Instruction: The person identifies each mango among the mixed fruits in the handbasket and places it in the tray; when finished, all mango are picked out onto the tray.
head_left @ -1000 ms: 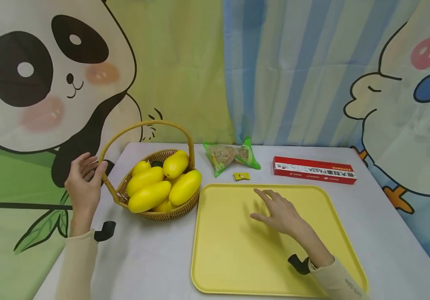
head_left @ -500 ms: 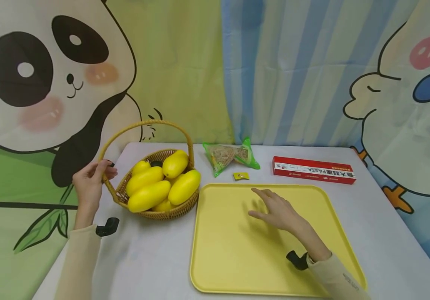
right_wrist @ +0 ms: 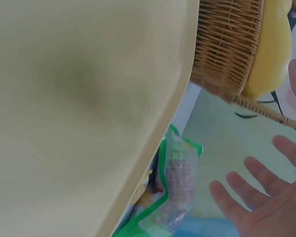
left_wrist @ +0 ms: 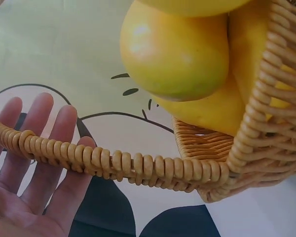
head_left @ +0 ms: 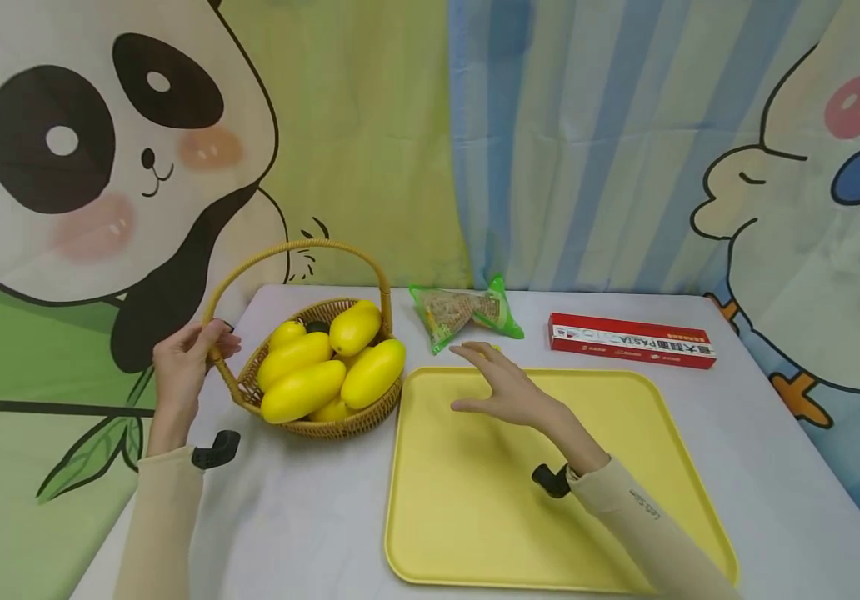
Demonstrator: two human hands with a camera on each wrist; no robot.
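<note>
A wicker basket (head_left: 351,427) with a tall arched handle (head_left: 302,243) stands at the left, heaped with yellow mangoes (head_left: 304,392). My left hand (head_left: 184,358) is at the left side of the handle. In the left wrist view its fingers (left_wrist: 61,126) are extended behind the handle (left_wrist: 123,163); the thumb is out of that view. My right hand (head_left: 512,387) hovers over the yellow tray (head_left: 550,542), fingers spread and holding nothing. The right wrist view shows its fingers (right_wrist: 264,175) apart, with the basket (right_wrist: 227,44) beyond.
Behind the tray lie a green-edged clear bag of brown food (head_left: 463,312) and a small yellow packet (head_left: 496,347), mostly hidden by my right hand. A red pasta box (head_left: 632,340) is at the back right. A printed cloth (head_left: 370,150) hangs behind the table.
My left hand has lowered and moved right to the basket handle. My right hand has moved left over the tray, covering most of the small packet. The basket stays in place.
</note>
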